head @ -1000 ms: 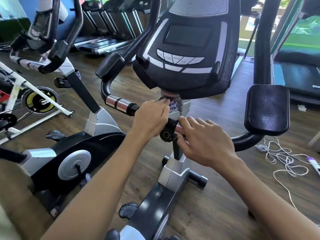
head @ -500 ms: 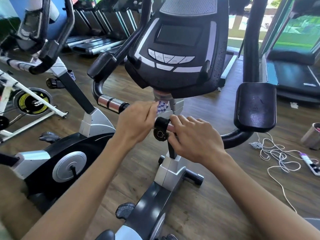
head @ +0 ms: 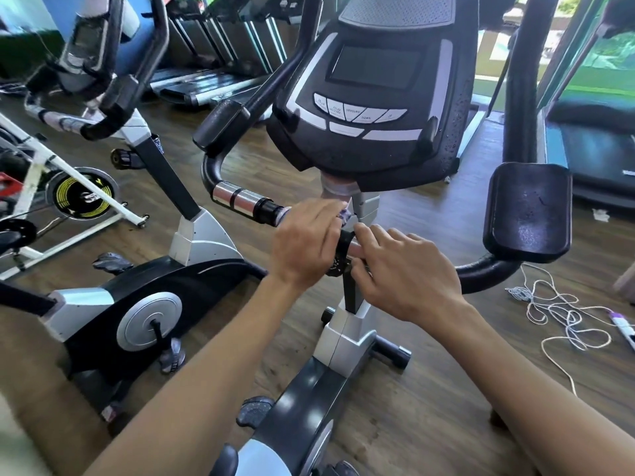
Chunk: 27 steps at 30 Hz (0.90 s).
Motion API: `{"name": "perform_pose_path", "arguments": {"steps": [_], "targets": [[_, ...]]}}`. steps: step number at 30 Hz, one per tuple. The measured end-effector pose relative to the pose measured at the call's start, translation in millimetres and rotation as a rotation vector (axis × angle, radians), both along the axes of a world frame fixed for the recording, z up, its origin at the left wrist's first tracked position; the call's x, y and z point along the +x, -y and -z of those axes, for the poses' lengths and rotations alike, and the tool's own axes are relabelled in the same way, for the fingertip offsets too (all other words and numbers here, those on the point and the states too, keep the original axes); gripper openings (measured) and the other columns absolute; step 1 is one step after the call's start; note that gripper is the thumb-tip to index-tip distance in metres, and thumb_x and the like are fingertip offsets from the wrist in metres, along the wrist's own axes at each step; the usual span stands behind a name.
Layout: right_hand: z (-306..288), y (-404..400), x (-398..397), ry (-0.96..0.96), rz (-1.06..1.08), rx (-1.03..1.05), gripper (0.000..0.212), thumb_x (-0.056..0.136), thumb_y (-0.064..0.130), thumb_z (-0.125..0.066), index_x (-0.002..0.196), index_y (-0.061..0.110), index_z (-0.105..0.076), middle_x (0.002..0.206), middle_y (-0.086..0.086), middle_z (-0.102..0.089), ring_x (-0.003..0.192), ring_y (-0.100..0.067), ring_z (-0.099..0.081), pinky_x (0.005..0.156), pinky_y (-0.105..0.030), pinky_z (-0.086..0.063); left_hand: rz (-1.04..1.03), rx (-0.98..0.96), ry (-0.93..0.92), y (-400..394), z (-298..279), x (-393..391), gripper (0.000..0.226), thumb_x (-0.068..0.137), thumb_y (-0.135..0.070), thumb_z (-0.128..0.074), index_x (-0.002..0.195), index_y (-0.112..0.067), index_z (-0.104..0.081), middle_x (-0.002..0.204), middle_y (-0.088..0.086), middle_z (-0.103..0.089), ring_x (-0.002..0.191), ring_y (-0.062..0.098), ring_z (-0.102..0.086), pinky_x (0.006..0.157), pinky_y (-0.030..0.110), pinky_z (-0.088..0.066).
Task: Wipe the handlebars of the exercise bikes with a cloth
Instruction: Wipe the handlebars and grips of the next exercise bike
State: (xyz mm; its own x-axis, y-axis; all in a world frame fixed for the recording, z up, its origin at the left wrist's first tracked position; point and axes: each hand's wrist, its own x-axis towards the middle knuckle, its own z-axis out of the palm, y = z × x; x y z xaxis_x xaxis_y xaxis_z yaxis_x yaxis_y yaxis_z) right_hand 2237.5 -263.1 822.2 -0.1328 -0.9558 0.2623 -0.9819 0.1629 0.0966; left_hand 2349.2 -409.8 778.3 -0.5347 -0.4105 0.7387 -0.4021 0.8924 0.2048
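While the cloth (head: pixel 344 214) shows only as a small checked scrap poking out past the knuckles, it sits on the left half of the handlebar (head: pixel 268 211), just beside the centre post and under the console (head: pixel 371 97). The left hand (head: pixel 305 245) curls over the bar with the cloth under its fingers, holding it against the dark grip next to the chrome sensor bands (head: pixel 237 198). The right hand (head: pixel 405 273) wraps the bar on the other side of the black clamp knob (head: pixel 340 255), fingers curled round it, which looks like a steadying hold.

To do this stroke well, I would judge the cloth should be wrapped right round the tube and drawn outward along the bend, over the chrome bands and up to the padded elbow rest (head: pixel 221 128), with the right hand keeping the bar from twisting. How clean the bar already is cannot be told.

Counted: one cloth, two hands, two padded rests on this bike, the right one (head: pixel 527 211) well apart from the hands. Two upright bikes stand close, this one and a neighbour (head: pixel 137 304) on the left, plus a white-framed spin bike (head: pixel 68 190) beyond. Several treadmills (head: pixel 213 80) line the back, their number unclear. One tangle of white cord (head: pixel 563 317) lies on the wooden floor (head: pixel 429 407).
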Motion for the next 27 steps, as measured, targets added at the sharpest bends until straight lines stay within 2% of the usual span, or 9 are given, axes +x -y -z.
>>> {"name": "perform_pose_path", "arguments": {"steps": [2,6,10,12,15,18,21,24,27], "targets": [[-1,-2,0,-0.003,0.001,0.006,0.046,0.100,0.044,-0.029,0.133,0.017,-0.046,0.116,0.001,-0.065,0.100,-0.023,-0.066,0.080,-0.037,-0.051,0.034,-0.039,0.028,17,-4,8,0.040,0.102,-0.022,-0.037,0.109,-0.006,-0.072,0.106,0.008,-0.075,0.094,0.026,-0.067,0.086,0.040,-0.052],[-5,-6,1,0.074,-0.012,-0.045,0.056,0.098,0.044,-0.037,0.145,0.014,-0.042,0.125,-0.001,-0.065,0.110,-0.023,-0.063,0.089,-0.038,-0.049,-0.105,0.105,-0.022,32,-11,12,0.040,0.100,-0.022,-0.036,0.092,-0.004,-0.071,0.091,0.010,-0.072,0.083,0.027,-0.063,0.077,0.046,-0.052],[-9,-17,-3,0.452,-0.099,-0.237,0.049,0.094,0.035,-0.046,0.140,0.020,-0.050,0.130,0.002,-0.062,0.121,-0.020,-0.055,0.102,-0.037,-0.041,-0.003,0.074,-0.110,-4,-1,-2,0.032,0.102,-0.016,-0.042,0.104,-0.004,-0.071,0.102,0.009,-0.072,0.097,0.027,-0.064,0.091,0.040,-0.050],[-12,-27,-10,0.583,-0.129,-0.424,0.044,0.091,0.027,-0.045,0.132,0.015,-0.057,0.127,-0.002,-0.062,0.118,-0.022,-0.055,0.105,-0.042,-0.043,0.065,0.081,-0.144,-27,2,-11,0.032,0.102,-0.018,-0.043,0.109,-0.003,-0.071,0.108,0.010,-0.072,0.105,0.028,-0.064,0.098,0.040,-0.048],[-20,-52,-30,0.378,0.006,-0.600,0.046,0.086,0.020,-0.049,0.129,0.007,-0.058,0.129,-0.010,-0.060,0.118,-0.031,-0.052,0.108,-0.042,-0.037,0.070,0.124,-0.187,-52,-1,-26,0.031,0.101,-0.020,-0.044,0.105,-0.005,-0.071,0.103,0.008,-0.073,0.099,0.028,-0.066,0.092,0.041,-0.050],[-23,-78,-58,0.110,0.191,-0.508,0.060,0.087,0.025,-0.045,0.141,0.001,-0.049,0.150,-0.016,-0.047,0.142,-0.035,-0.039,0.123,-0.045,-0.019,0.040,0.139,-0.206,-64,-3,-37,0.028,0.099,-0.018,-0.046,0.099,-0.006,-0.072,0.098,0.007,-0.074,0.093,0.028,-0.067,0.086,0.042,-0.050],[-13,-85,-73,0.024,0.300,-0.358,0.072,0.093,0.034,-0.035,0.155,-0.002,-0.029,0.165,-0.019,-0.026,0.155,-0.033,-0.020,0.126,-0.045,-0.004,-0.005,0.115,-0.190,-71,-1,-40,0.029,0.099,-0.018,-0.046,0.100,-0.006,-0.072,0.099,0.007,-0.074,0.093,0.027,-0.067,0.087,0.039,-0.049],[-5,-82,-74,-0.033,0.299,-0.364,0.071,0.095,0.034,-0.034,0.157,-0.002,-0.026,0.166,-0.020,-0.023,0.155,-0.033,-0.020,0.126,-0.044,-0.003,0.051,0.088,-0.190,-72,-3,-37,0.029,0.100,-0.018,-0.046,0.104,-0.005,-0.072,0.103,0.006,-0.074,0.097,0.026,-0.067,0.091,0.036,-0.047],[-4,-83,-76,-0.046,0.287,-0.385,0.071,0.095,0.032,-0.037,0.156,-0.002,-0.027,0.166,-0.021,-0.024,0.154,-0.033,-0.021,0.126,-0.042,-0.006,0.133,0.042,-0.127,-56,-1,-28,0.030,0.101,-0.023,-0.050,0.112,-0.004,-0.070,0.111,0.010,-0.071,0.107,0.029,-0.064,0.100,0.040,-0.047]]}}
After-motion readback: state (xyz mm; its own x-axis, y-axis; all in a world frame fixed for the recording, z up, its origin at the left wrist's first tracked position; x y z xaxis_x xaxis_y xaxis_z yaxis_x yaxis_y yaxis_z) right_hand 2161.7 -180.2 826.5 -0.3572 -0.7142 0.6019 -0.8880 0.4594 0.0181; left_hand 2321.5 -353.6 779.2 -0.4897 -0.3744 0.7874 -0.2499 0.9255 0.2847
